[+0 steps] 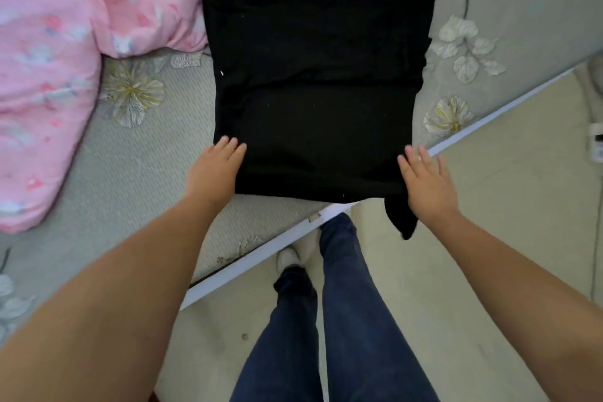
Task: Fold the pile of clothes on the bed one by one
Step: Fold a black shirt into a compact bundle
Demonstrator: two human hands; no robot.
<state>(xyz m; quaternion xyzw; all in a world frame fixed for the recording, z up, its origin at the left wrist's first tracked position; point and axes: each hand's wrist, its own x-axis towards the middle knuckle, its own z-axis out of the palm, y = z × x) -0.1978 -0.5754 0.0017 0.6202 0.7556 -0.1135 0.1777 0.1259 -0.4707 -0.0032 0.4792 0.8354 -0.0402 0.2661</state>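
Now I see the shirt (318,91) flat on the bed (137,173), collar far, hem near, long axis running away from me. My left hand (215,166) and right hand (424,179) rest at its hem corners, each grip spread flat, equally near; one corner overhangs the bed's edge.

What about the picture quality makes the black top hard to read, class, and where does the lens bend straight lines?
Head view: the black top is so dark its folds barely show; soft, even light, no glare; the bed edge appears curved, forearms stretched by the wide angle; pink fabric slightly blurred.
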